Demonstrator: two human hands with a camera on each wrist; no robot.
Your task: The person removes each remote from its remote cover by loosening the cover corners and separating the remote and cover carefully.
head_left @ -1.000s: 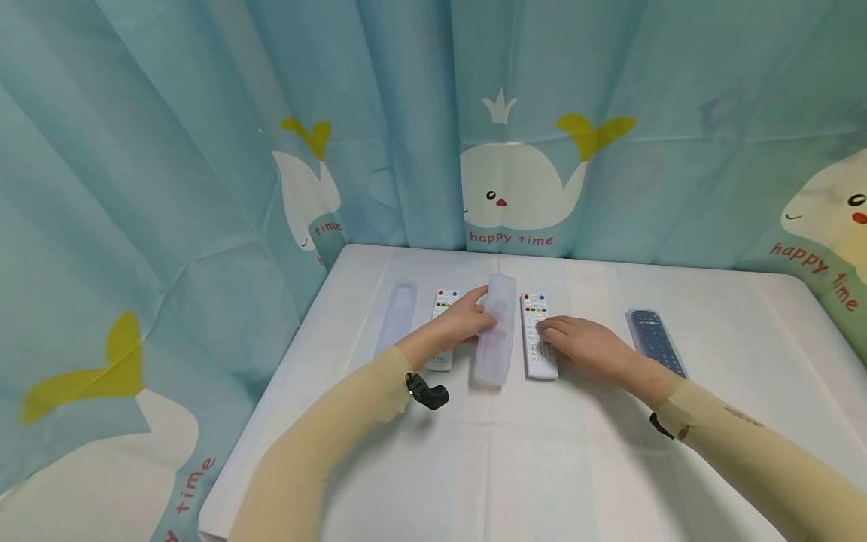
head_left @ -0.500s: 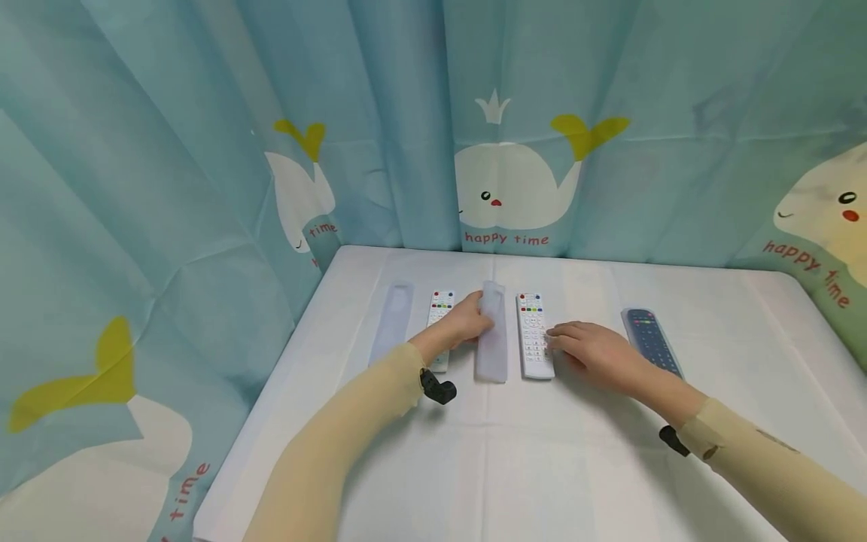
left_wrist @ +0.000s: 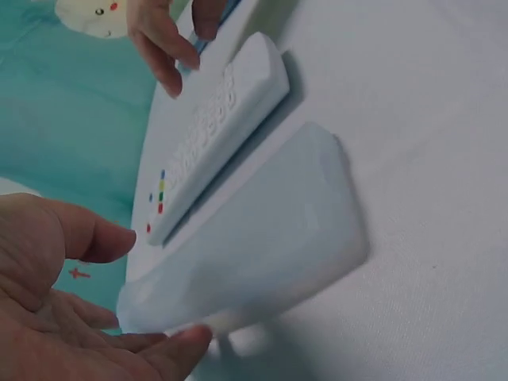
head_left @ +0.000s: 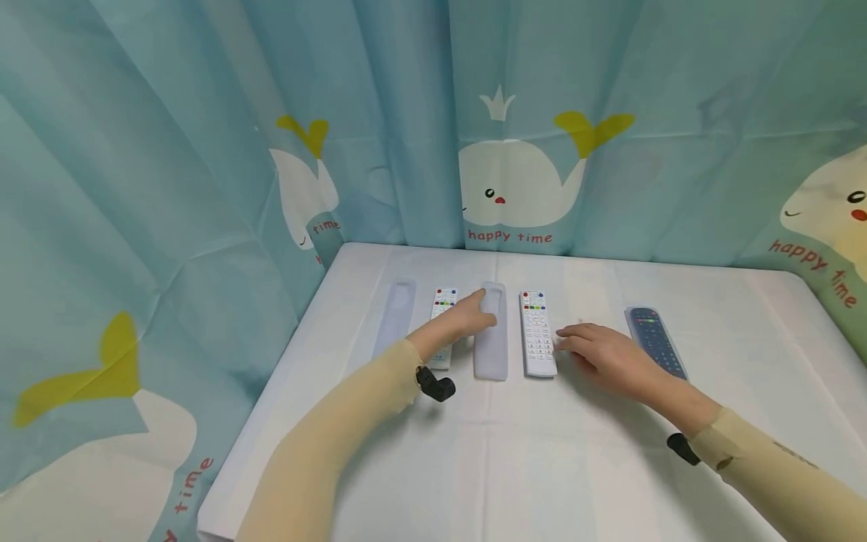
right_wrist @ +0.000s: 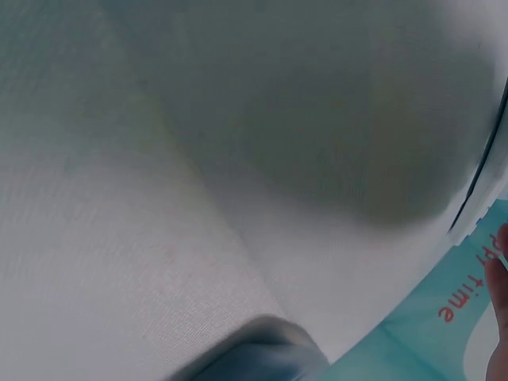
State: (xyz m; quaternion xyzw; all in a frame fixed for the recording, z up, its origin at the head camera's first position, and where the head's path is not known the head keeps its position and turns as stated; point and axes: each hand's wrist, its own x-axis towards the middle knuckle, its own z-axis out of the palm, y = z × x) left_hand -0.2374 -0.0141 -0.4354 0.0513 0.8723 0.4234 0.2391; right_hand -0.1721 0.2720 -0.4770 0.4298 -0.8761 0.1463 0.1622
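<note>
Free room as I see it: the near half of the worktop [head_left: 515, 467] lies bare. Across the far half, two silicone covers [head_left: 491, 339], two white remotes [head_left: 537, 335] and a dark covered remote [head_left: 654, 342] form a row with narrow gaps. The curtain [head_left: 203, 150] closes off back and left.

A makeshift recording booth rather than a lived-in room — teal curtains [head_left: 203, 150] printed with cartoon whales and "happy time" close in the desk [head_left: 576, 467] on three sides. The desk wears a plain white cloth, with remotes [head_left: 538, 333] and sleeves [head_left: 491, 331] laid in a neat row — staged.
</note>
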